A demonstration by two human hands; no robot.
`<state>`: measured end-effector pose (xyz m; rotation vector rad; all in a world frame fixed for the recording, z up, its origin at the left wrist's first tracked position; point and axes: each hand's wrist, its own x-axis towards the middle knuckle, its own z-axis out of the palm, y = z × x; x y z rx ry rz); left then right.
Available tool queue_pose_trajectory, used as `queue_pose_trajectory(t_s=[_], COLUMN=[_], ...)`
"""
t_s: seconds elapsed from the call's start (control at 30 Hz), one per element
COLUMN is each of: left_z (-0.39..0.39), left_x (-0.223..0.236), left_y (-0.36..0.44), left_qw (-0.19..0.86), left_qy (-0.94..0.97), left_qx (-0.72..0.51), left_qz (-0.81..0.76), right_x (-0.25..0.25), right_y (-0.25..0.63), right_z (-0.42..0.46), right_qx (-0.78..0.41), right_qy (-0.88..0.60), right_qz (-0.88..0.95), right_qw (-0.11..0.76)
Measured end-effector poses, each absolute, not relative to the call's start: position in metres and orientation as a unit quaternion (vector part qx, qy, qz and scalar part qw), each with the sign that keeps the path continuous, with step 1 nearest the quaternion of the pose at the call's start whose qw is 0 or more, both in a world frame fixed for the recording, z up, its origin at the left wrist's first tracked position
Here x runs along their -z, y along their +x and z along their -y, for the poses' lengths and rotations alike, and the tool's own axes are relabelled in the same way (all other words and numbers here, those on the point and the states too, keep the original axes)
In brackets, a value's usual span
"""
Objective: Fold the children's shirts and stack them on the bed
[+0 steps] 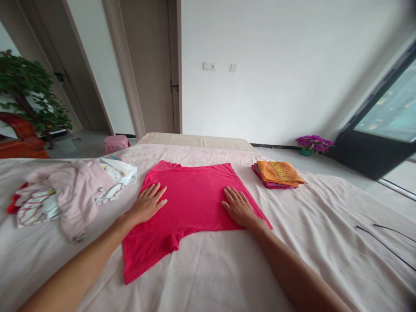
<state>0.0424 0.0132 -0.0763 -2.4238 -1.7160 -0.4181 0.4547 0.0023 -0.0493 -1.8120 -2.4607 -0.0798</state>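
Note:
A bright pinkish-red garment (191,199) lies spread on the sheet in front of me. Its shape could be shorts or a short top; I cannot tell which. My left hand (149,203) rests flat on its left side, fingers spread. On the right side, my right hand (239,208) presses flat too, its fingers stretched forward. Neither hand grips the cloth. The near left part of the garment juts toward me, with a small bunched fold (174,242) beside it.
Loose pale pink, white and striped clothes (78,186) are heaped at the left. A folded stack topped by an orange garment (279,172) sits right. The pale sheet (214,268) has wrinkles, and dark cords (386,246) lie far right. A pink stool (116,143) stands beyond.

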Motion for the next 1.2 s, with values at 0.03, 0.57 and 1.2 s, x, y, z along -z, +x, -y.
queue_pose_trajectory(t_s=[0.03, 0.57, 1.2], left_z=[-0.01, 0.077, 0.125], left_x=[0.076, 0.043, 0.03], left_y=[0.039, -0.002, -0.012], left_qw=[0.072, 0.048, 0.053], left_qy=[-0.81, -0.864, -0.917], left_qx=[0.141, 0.196, 0.207], left_qz=[0.565, 0.462, 0.338], right_x=[0.049, 0.042, 0.0], right_y=[0.462, 0.48, 0.533], right_z=[-0.004, -0.005, 0.081], right_qx=[0.029, 0.031, 0.035], right_qy=[-0.605, -0.679, -0.503], right_qz=[0.794, 0.732, 0.862], right_qw=[0.04, 0.043, 0.044])
